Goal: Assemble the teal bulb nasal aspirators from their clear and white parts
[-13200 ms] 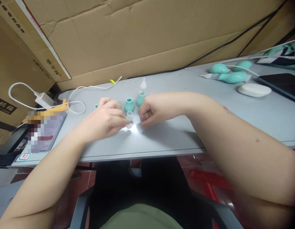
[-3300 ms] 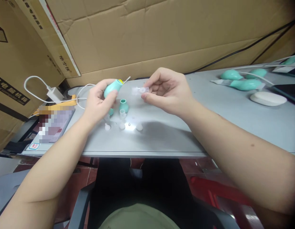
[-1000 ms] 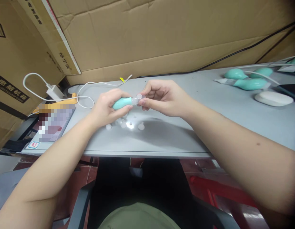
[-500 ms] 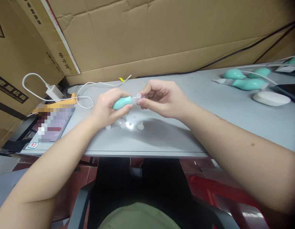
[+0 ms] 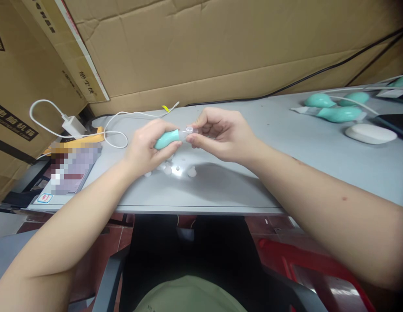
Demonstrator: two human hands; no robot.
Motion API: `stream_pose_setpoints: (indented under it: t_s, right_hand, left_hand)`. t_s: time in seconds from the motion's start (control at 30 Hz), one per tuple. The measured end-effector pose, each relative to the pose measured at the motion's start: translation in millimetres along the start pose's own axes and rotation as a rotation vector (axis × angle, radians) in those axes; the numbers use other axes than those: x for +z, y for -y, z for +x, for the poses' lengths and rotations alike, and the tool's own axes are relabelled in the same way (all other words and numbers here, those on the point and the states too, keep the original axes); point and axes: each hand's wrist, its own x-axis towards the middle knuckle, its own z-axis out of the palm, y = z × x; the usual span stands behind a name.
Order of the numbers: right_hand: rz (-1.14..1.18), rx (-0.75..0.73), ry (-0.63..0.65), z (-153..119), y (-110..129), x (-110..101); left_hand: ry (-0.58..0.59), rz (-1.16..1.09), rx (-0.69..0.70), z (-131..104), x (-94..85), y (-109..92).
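My left hand [image 5: 152,141] is wrapped round a teal squeeze bulb [image 5: 167,139], held on its side above the table. The bulb's clear nozzle [image 5: 183,135] points right, toward my other hand. With thumb and fingers closed, my right hand [image 5: 221,134] pinches the nozzle's far end. A small round whitish part [image 5: 189,129] stands on the nozzle's upper side by those fingertips. Below the hands, several small whitish caps lie on the table, among them a round cap with a tab [image 5: 191,172]. The right fingers partly hide the nozzle tip.
Several more teal bulbs [image 5: 341,114] lie at the grey table's [image 5: 253,186] right, near a white oval case [image 5: 370,133]. A phone [image 5: 87,169], an orange power strip [image 5: 87,139] and a white charger [image 5: 73,126] sit left. Cardboard [image 5: 221,47] stands behind.
The small round part on the nozzle now shows a ring-like rim, and the right fingertips have shifted slightly. The bulb stays almost where it was in the left hand.
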Motion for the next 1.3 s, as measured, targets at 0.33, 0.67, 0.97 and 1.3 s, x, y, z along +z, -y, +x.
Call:
stream_pose_setpoints:
  t_s: [0.33, 0.67, 0.97, 1.3]
  right_hand:
    - [-0.009, 0.002, 0.019, -1.2, 0.1, 0.6]
    - [-0.043, 0.043, 0.083, -2.2, -2.2, -1.7]
    - [-0.033, 0.017, 0.087, -1.9, -3.7, -0.9]
    - [-0.191, 0.241, 0.166, 5.6, 16.3, -18.7]
  left_hand:
    - [-0.003, 0.009, 0.000, 0.2, -0.4, -0.8]
    - [0.089, -0.045, 0.012, -1.3, -6.5, 5.9]
    - [0.080, -0.054, -0.002, -1.8, -2.3, 2.5]
    - [-0.047, -0.005, 0.002, 7.6, -9.6, 7.0]
